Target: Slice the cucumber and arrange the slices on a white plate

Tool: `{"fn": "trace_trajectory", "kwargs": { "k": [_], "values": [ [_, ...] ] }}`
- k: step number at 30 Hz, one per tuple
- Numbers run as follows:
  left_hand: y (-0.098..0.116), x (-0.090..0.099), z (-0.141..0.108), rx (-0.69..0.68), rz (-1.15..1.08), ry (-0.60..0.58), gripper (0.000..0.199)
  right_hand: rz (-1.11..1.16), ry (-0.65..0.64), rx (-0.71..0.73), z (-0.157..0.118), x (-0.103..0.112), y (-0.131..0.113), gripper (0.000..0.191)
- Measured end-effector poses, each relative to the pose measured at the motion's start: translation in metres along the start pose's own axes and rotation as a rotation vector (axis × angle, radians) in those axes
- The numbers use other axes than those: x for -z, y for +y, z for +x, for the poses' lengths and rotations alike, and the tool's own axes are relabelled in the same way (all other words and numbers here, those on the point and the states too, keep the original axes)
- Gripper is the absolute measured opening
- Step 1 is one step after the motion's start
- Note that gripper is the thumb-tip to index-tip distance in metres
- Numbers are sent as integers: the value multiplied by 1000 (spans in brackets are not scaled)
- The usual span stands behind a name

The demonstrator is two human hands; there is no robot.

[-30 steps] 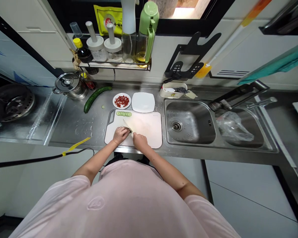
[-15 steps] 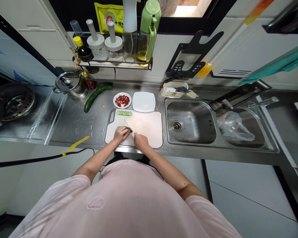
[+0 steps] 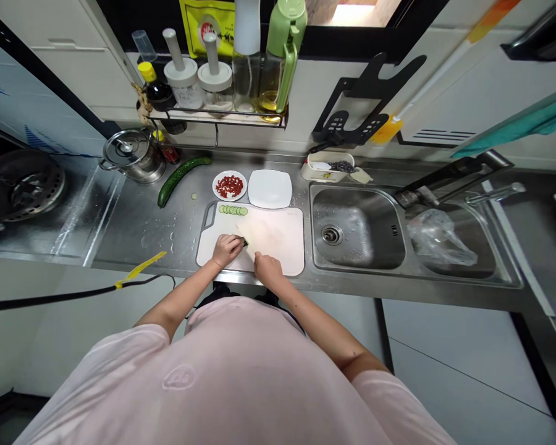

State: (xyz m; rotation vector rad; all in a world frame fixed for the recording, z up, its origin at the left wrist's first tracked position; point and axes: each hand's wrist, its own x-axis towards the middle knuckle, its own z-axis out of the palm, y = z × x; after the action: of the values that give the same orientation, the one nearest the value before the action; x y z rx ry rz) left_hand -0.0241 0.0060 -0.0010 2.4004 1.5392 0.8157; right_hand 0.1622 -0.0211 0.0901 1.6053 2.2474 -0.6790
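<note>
My left hand (image 3: 228, 250) is closed around a short dark-green piece of cucumber (image 3: 245, 242) on the white cutting board (image 3: 285, 247); most of that piece is hidden by the fingers. My right hand (image 3: 267, 269) grips a knife (image 3: 251, 246), whose pale blade runs toward the upper left, right beside the cucumber piece. The blade is hard to make out against the board. A row of overlapping cucumber slices (image 3: 233, 211) lies near the board's far left edge.
Behind the board stand a plate of chopped red pieces (image 3: 229, 186) and a white square plate (image 3: 269, 188). A whole cucumber (image 3: 180, 179) lies at left near a lidded pot (image 3: 132, 156). The sink (image 3: 358, 225) adjoins on the right; a bottle rack (image 3: 222, 117) hangs above.
My right hand and the knife have shifted slightly to the right. My left hand stays in nearly the same place on the cucumber piece. The whole view has moved a little.
</note>
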Motion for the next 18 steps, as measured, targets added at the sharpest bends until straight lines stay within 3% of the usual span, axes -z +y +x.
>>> {"fn": "trace_trajectory", "kwargs": {
  "k": [10, 18],
  "values": [
    [-1, 2, 0, 5, 9, -24, 19, 31, 15, -16, 24, 8, -12, 25],
    [0, 0, 0, 14, 8, -10, 19, 9, 25, -18, 4, -7, 2, 22]
  ]
}}
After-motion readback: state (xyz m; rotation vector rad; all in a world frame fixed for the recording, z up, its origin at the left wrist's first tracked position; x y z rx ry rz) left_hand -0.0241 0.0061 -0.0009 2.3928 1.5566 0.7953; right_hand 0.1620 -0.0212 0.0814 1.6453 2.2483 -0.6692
